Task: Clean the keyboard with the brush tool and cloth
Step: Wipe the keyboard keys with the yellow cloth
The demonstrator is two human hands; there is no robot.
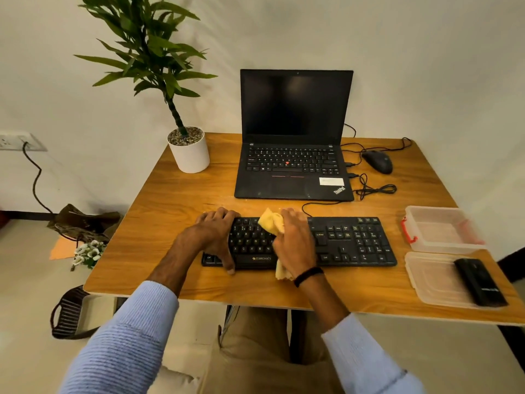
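With my right hand [295, 243] gripping the cloth [272, 223] on the keyboard [355, 243] and my left hand [216, 237] clamping its left end (thumb at front), hard scrubbing might dislodge keys.

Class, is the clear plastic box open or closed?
Open: the box is uncovered, and a flat clear lid lies beside it.

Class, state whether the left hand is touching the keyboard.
Touching. The head view shows the left hand gripping the keyboard at its left end, thumb on the front edge.
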